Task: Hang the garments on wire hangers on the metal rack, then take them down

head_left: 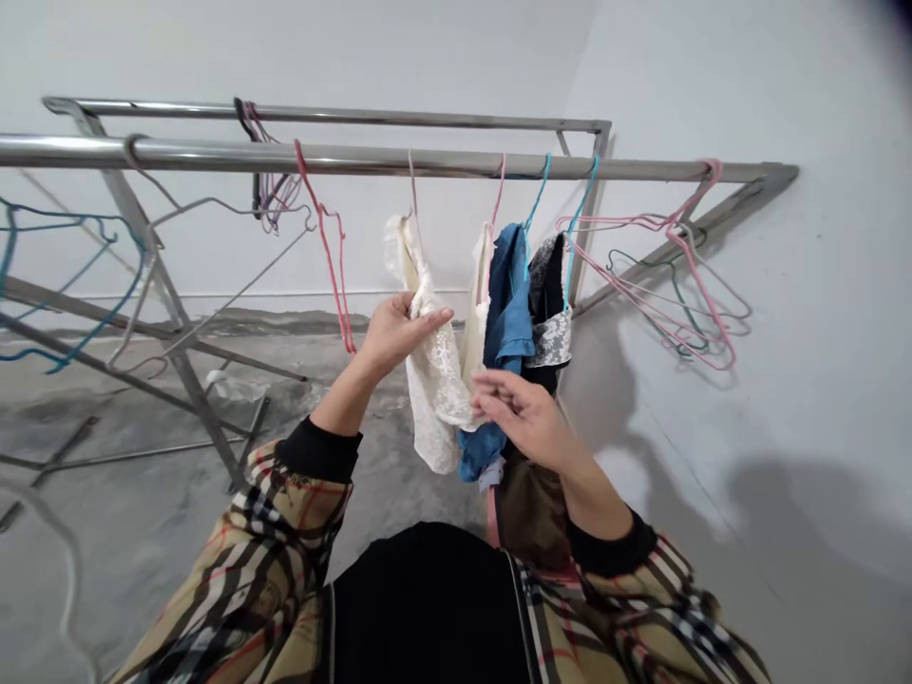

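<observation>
A white lace garment [443, 366] hangs from a pale hanger [414, 190] on the front rail. My left hand [397, 332] is closed on its upper part, thumb lying across the lace and the other fingers mostly hidden behind. Lower down, my right hand [523, 413] pinches the lace near its lower right edge. Just right of it hangs a cream garment [476, 328] on a pink hanger. Beyond that come a blue garment [509, 294] and a black garment with white lace [552, 337], both on light blue hangers.
A metal drying rack with a front rail [363, 158] and a back rail [427, 119] spans the view. Bare hangers include a red one [330, 247], a blue one [106, 237] and a pink one [702, 275]. A brown item [531, 518] is below, near the right forearm.
</observation>
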Demonstrator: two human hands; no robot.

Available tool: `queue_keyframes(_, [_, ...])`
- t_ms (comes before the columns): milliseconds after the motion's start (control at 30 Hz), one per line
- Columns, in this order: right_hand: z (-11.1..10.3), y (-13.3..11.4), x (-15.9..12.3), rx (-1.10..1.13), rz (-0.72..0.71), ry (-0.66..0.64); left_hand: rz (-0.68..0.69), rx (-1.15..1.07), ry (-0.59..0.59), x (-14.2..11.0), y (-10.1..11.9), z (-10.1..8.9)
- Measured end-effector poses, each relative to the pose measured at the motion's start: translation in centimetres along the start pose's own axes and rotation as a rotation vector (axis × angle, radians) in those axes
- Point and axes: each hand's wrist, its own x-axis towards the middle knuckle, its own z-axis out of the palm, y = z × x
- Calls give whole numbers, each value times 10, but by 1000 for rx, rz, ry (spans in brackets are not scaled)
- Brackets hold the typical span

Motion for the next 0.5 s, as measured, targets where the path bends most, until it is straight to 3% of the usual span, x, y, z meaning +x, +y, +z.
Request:
queue_keyframes(133, [29, 3, 45, 74, -93, 156, -104, 6, -104, -11, 19, -6])
queue_keyframes(233, [49, 6, 64, 65, -118, 210, -109, 50, -172, -19, 28, -14])
queue_keyframes(367, [70, 11, 71, 78, -67, 249, -31, 186, -138, -34, 36, -29])
queue_keyframes(500, [83, 15, 74, 177, 45, 310, 128, 477, -109, -51, 38, -38])
